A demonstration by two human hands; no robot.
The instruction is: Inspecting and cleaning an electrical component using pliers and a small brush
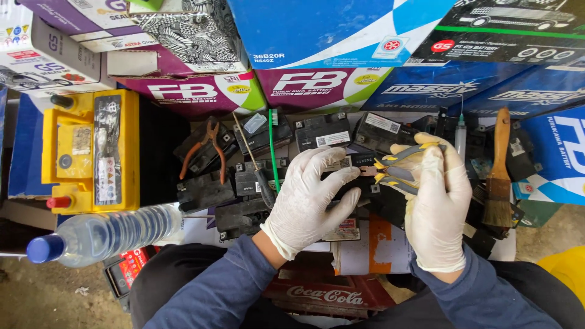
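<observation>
Dirt floor carried a yellow battery far left, a clear blue-capped bottle lying near left, stacked cartons along the far side, and small black batteries packed mid-scene.
</observation>
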